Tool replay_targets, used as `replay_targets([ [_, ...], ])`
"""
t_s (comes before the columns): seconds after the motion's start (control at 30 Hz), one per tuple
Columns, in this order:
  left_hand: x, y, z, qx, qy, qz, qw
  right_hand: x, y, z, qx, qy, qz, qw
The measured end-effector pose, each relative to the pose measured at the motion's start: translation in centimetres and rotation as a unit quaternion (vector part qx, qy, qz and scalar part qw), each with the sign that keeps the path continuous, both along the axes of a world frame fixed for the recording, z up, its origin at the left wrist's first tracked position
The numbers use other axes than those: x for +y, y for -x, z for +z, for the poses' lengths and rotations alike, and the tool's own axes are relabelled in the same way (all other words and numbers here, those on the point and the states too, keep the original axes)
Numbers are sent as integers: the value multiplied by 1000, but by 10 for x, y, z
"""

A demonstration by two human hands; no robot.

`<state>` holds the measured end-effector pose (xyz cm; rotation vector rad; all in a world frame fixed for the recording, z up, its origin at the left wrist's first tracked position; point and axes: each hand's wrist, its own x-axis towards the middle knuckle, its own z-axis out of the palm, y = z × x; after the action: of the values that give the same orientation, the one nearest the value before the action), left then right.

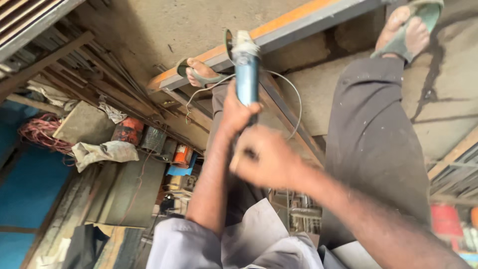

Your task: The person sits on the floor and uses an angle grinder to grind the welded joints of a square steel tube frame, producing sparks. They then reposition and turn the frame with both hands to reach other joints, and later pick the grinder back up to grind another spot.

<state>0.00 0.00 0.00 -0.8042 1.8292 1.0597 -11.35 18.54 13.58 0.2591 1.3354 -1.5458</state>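
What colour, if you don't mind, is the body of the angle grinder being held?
Light blue: the angle grinder body, gripped by the left hand, shows best in the head view.

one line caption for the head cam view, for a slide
Both hands, left hand ahead of right hand, grip a blue angle grinder at an orange-edged steel bar.

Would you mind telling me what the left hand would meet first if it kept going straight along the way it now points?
The left hand grips the blue angle grinder and points along its body toward the orange-painted steel bar. Carried straight on, the grinder's disc end would likely meet that bar first, though depth is hard to judge here.
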Motion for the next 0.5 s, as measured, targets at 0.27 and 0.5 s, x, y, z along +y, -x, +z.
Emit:
replay_targets([
  [0.27, 74, 27, 93, -81, 30, -39, 996, -7, -81, -113, -81, -278, -91, 953],
  [0.5, 89, 21, 107, 12, -57, -58, 997, 17, -74, -111, -122, -273, -82, 951],
])
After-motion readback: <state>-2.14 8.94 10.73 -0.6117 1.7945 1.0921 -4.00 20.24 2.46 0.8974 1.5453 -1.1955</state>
